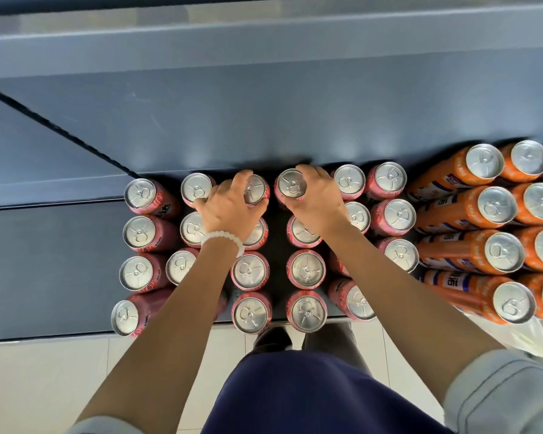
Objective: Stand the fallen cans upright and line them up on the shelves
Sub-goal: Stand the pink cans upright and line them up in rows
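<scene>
- Gripping one back-row pink can (257, 189) with curled fingers, the left hand (229, 208) works at the rear of the shelf (60, 270).
- Right hand (315, 195) wraps round the neighbouring pink can (292, 184), also in the back row.
- Every pink can in view stands upright in rough columns; none seems fallen.
- Orange cans (496, 205) to the right stand upright too.
- What's left looks like straightening: the left columns sit unevenly, with gaps.

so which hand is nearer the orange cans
Right. The right hand grips a pink can in the back row, with two columns of pink cans between it and the orange cans. The left hand is farther left.
</scene>
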